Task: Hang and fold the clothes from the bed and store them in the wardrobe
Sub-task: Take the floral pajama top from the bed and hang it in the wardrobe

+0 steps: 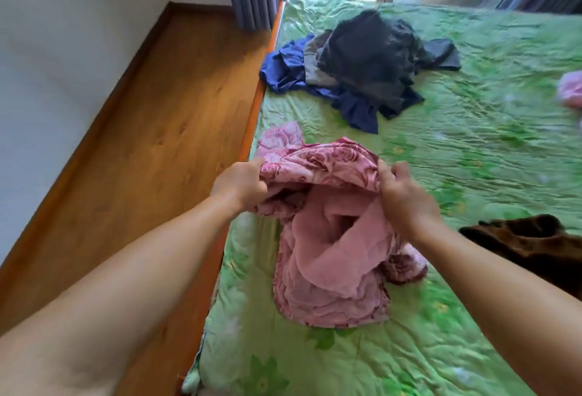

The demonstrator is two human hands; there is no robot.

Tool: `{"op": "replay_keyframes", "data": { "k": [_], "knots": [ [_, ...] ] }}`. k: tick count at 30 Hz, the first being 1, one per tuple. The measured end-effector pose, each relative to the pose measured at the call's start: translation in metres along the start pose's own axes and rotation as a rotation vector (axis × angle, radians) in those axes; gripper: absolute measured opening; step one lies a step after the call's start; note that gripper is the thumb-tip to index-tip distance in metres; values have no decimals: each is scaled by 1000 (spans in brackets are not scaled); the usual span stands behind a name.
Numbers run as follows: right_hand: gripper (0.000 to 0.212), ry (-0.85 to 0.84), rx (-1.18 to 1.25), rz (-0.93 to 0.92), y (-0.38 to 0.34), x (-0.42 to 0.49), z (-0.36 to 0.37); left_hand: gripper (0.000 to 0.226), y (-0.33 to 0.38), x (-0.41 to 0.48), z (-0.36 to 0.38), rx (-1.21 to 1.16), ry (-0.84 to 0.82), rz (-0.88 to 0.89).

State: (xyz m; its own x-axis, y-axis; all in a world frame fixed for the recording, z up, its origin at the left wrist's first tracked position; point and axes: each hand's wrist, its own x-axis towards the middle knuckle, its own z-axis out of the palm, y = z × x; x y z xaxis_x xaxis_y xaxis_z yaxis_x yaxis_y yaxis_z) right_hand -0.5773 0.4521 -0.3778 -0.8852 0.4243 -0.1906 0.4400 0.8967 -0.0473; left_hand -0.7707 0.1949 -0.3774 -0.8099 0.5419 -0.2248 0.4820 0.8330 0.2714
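Hands first: your left hand point(241, 183) grips the pink garment point(327, 238). Your right hand point(401, 192) pinches its other edge, above the bed point(472, 150).

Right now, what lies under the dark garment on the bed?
Blue cloth and a pale grey piece stick out from under the dark garment; the rest beneath is covered.

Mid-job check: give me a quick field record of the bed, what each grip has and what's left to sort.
left grip: holds pink floral garment at its upper edge
right grip: holds the same garment's upper edge
garment state: top lifted, lower part bunched on green bed cover
remaining: dark pile over blue garment farther off; brown garment at right
wardrobe: not in view
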Motion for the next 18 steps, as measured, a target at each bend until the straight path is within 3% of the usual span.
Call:
{"op": "replay_keyframes", "data": {
  "k": [2, 5, 8, 15, 18],
  "knots": [
    [54, 67, -100, -67, -2, -10, -52, 14, 16, -13, -49, 88, 50, 71],
    [42, 183, -304, -155, 1, -29, -126, 32, 33, -39, -124, 259, 125, 197],
    [38, 317, -419, -148, 4, -51, -194, 35, 49, -65, -193, 382, 234, 259],
    [17, 644, -249, -51, 0, -94, -338, 18, 94, -130, -341, 513, 553, 253],
    [22, 864, -205, -62, 7, -111, -395, 12, 108, -162, -394, 557, 753, 261]
  ]
}}
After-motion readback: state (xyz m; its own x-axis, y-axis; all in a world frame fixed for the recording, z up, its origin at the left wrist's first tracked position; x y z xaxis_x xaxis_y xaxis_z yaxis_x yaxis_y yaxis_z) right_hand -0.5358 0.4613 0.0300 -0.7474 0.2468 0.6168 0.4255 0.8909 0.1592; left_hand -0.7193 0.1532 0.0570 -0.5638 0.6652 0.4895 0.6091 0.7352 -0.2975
